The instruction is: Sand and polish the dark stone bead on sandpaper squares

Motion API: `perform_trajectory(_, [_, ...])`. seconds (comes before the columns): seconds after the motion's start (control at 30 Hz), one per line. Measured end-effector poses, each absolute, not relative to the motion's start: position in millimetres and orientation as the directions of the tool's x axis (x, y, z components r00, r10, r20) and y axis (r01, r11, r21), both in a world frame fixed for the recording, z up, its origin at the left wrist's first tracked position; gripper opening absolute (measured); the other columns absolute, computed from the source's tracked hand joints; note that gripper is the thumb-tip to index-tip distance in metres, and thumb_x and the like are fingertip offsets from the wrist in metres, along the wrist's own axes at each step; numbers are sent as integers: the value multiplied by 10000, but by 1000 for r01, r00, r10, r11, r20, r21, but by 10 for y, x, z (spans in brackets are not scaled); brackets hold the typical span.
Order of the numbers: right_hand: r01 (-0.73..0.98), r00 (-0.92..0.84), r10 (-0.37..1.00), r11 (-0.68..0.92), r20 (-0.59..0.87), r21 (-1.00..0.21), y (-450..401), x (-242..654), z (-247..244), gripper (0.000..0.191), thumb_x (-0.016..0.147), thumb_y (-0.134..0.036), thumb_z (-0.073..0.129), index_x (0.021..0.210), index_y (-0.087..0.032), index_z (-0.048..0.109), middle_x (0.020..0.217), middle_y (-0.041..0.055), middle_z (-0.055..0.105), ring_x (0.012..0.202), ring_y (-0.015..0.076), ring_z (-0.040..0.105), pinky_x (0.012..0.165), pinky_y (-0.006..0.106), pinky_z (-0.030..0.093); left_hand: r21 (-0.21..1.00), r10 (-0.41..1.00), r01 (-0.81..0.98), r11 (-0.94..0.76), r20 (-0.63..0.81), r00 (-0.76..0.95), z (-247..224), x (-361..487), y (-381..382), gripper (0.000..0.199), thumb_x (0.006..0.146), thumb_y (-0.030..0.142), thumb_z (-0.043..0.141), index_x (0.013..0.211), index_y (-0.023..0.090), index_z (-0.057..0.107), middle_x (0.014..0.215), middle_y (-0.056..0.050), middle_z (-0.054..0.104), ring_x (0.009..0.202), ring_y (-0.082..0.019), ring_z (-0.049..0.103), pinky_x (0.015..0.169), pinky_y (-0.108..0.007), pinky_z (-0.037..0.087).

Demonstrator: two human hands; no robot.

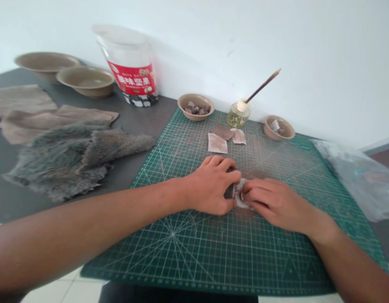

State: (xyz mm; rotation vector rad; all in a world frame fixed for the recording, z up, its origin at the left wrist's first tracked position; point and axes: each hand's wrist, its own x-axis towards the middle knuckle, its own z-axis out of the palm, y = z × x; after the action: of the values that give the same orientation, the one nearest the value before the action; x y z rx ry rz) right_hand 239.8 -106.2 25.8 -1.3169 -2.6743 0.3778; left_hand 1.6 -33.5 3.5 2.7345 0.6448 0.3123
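Head view: bowl (194, 117) holds dark chips (199, 110); left fingers (231, 177) apart, right fingers (259, 194) pinching whitish scrap (239, 199).

Pass OK over front mat (194, 256); btl (238, 117) blks rear.

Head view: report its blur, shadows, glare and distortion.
Head view: the tub leans outward, likely lens distortion, edges soft; head view: a faint shadow lies beside it on the wall; head view: pale sheen washes the far part of the cutting mat; head view: the plastic bag is blurred.
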Motion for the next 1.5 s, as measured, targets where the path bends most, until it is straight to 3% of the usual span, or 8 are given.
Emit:
perform_trajectory(0.37, [816, -495, 869, 455, -24, -358, -1076, 2391, 268, 155, 1002, -192, 524, 907, -209, 646, 969, 49, 692, 876, 188, 649, 785, 335, 490, 347, 473, 403, -847, 142, 870, 22, 19, -333, 388, 780, 465, 684, 1070, 227, 588, 1353, -100, 508, 1236, -358, 464, 1053, -535, 371])
perform_trajectory(0.47, [744, -600, 796, 517, -82, -424, -1071, 2385, 267, 148, 993, -199, 552, 882, -215, 649, 930, 28, 682, 839, 172, 637, 764, 320, 490, 348, 466, 398, -849, 139, 874, 24, 18, -335, 393, 779, 476, 682, 1066, 224, 590, 1353, -100, 509, 1238, -357, 461, 1048, -525, 377])
perform_trajectory(0.6, [809, -492, 869, 476, 47, -344, -1058, 2342, 246, 137, 994, -181, 533, 938, -206, 656, 1006, 60, 676, 915, 202, 633, 821, 357, 491, 349, 466, 399, -848, 135, 874, 27, 17, -333, 383, 784, 463, 675, 1072, 228, 587, 1351, -97, 512, 1236, -356, 466, 1056, -530, 369])
perform_trajectory(0.77, [737, -598, 800, 522, -53, -429, -1070, 2314, 244, 150, 993, -185, 542, 891, -216, 647, 945, 29, 668, 859, 175, 629, 777, 318, 493, 354, 464, 394, -848, 137, 875, 27, 17, -335, 381, 784, 478, 675, 1050, 220, 586, 1344, -100, 516, 1227, -355, 473, 1048, -522, 379])
perform_trajectory(0.93, [842, -443, 895, 433, 46, -321, -1051, 2314, 224, 123, 986, -185, 548, 912, -202, 645, 969, 52, 658, 886, 196, 627, 801, 350, 493, 344, 471, 402, -848, 144, 870, 26, 20, -335, 386, 781, 460, 680, 1068, 222, 584, 1348, -102, 512, 1225, -355, 474, 1053, -529, 372])
perform_trajectory(1.33, [731, -591, 806, 520, -30, -441, -1101, 2301, 235, 128, 990, -199, 554, 902, -218, 646, 974, 30, 680, 867, 173, 643, 786, 310, 498, 357, 458, 383, -852, 151, 876, 10, 22, -329, 384, 788, 473, 670, 1060, 216, 583, 1336, -106, 519, 1221, -360, 477, 1046, -529, 381])
perform_trajectory(1.43, [827, -440, 895, 436, 75, -355, -1097, 2297, 223, 117, 983, -194, 560, 907, -210, 647, 993, 44, 681, 886, 187, 647, 800, 329, 492, 350, 463, 388, -853, 162, 871, 1, 27, -324, 389, 784, 471, 675, 1064, 218, 580, 1334, -105, 518, 1223, -363, 474, 1054, -541, 369])
perform_trajectory(1.5, [818, -473, 881, 443, 9, -366, -1095, 2298, 230, 134, 976, -177, 566, 879, -216, 649, 951, 28, 680, 840, 170, 645, 765, 309, 491, 349, 469, 394, -850, 163, 868, -1, 27, -324, 392, 780, 475, 677, 1057, 215, 579, 1335, -107, 518, 1222, -364, 473, 1054, -541, 369])
